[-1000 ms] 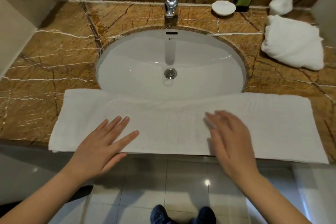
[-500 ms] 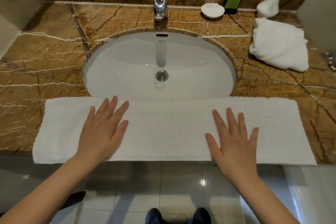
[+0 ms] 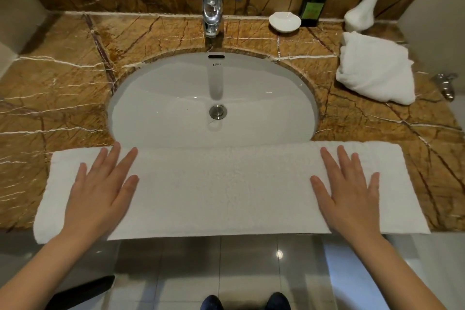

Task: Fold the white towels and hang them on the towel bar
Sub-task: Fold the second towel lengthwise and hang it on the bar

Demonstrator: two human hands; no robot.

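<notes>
White towel (image 3: 221,191), laid before the sink (image 3: 214,98), is pressed flat by spread left hand (image 3: 100,191) and right hand (image 3: 349,194), evidently to smooth its fold.

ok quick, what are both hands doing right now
Left hand: open, flat on the long folded towel.
Right hand: open, flat on the same towel.

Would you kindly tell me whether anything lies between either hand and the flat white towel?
Nothing visible does: the left hand and right hand both rest flat directly on the towel.
</notes>
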